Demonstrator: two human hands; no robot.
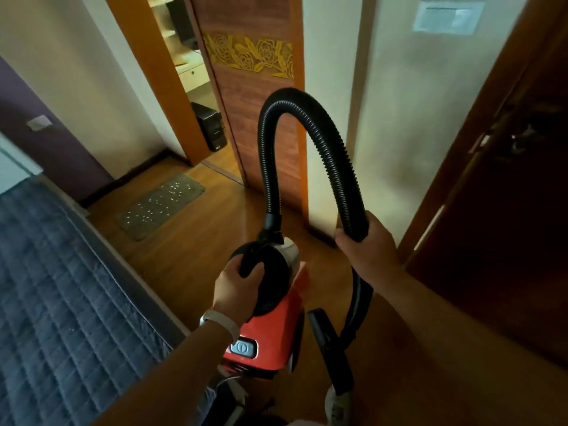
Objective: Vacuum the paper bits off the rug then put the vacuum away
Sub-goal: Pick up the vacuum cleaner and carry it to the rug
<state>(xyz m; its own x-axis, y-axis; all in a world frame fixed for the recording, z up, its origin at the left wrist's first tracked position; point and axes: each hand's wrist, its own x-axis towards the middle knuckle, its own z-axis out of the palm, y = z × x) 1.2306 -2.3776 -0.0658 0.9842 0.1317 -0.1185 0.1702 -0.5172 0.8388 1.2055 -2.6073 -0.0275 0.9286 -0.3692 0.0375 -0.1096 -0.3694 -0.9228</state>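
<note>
Step in hand: bringing the machine to the work. Judging by the litter on the mat, no cleaning has begun.
Left hand (238,290): fingers and thumb curled round the black carry handle (264,265) on top of the red canister vacuum (276,327), bearing its weight. The body seems to be lifted off the wooden floor (199,241), though its underside is hidden.
Right hand (365,244): wrapped firmly round the black ribbed hose (307,109) on its far leg, below the high arch the hose makes between the canister and the hand.
Nozzle (325,342): hangs down just right of the canister, low in view, with its mouth out of sight.
Rug (161,206): a small grey mat ahead and to the left, lying on the floor between the bed (61,287) and the sliding door (255,118), well apart from the vacuum.
Paper bits (153,207): white flecks scattered over most of the mat.
Doing it well: set the canister down short of the mat, not on it, so that no flecks are trapped or blown off. Keep the hose arch free of kinks. Leave the power button (242,347) facing up and within reach.
Risk: the dangling nozzle could knock the bed edge or drag flecks onto the floor.
</note>
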